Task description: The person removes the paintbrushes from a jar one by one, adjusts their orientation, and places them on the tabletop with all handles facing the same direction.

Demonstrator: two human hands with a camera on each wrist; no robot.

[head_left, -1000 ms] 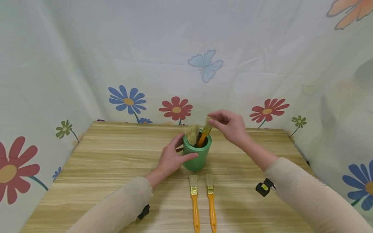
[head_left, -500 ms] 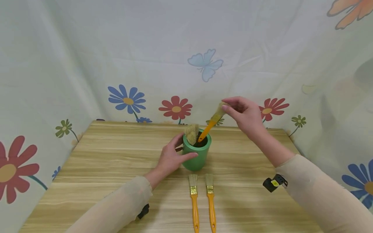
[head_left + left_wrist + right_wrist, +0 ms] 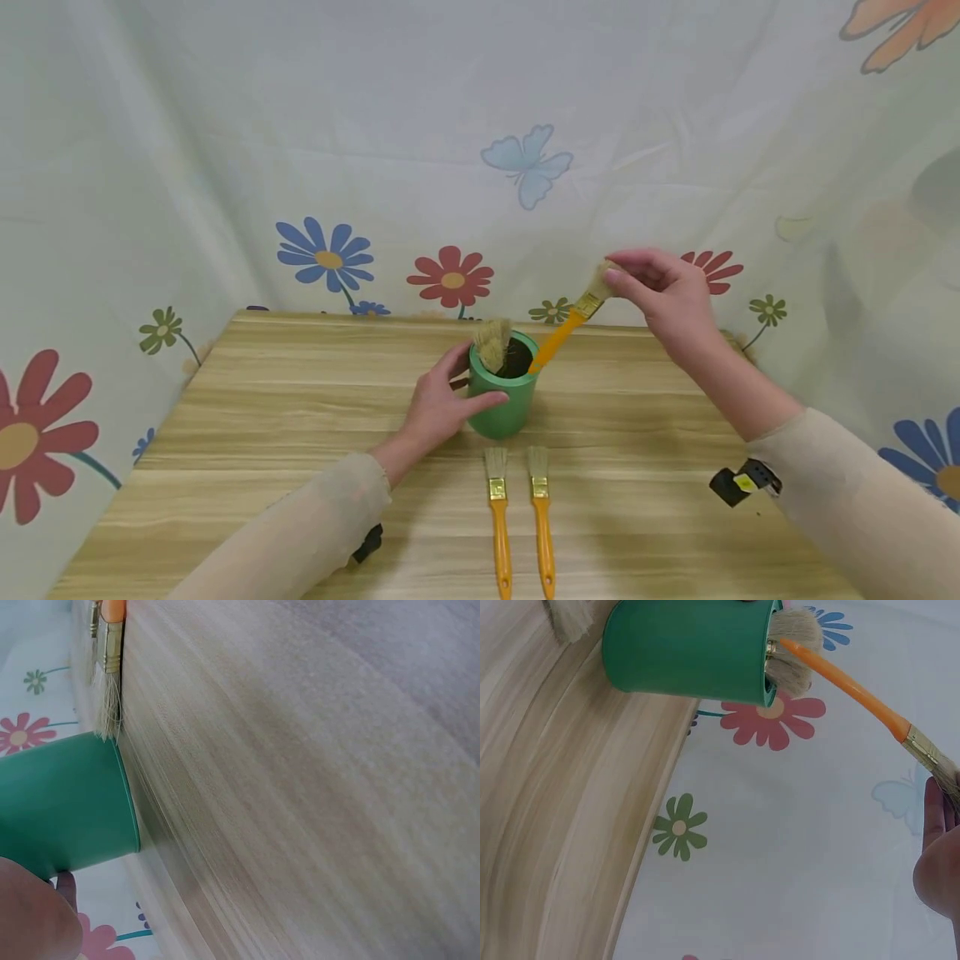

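A green cup stands upright on the table, and my left hand grips its left side, the thumb across the front. Bristle ends of brushes poke out of the cup's mouth; how many are in there I cannot tell. Above and right of the cup, my right hand pinches the bristles of a paintbrush. Its orange handle slants down to the left, with the tip by the cup's right rim. In the right wrist view the same paintbrush shows its handle end close to the cup's mouth.
Two more paintbrushes with orange handles, a left one and a right one, lie side by side in front of the cup, bristles toward it. Behind the wooden table hangs a white cloth with printed flowers.
My right hand has drawn the paintbrush up and to the right, so its handle has come out of the cup. The left hand and the cup stay put.
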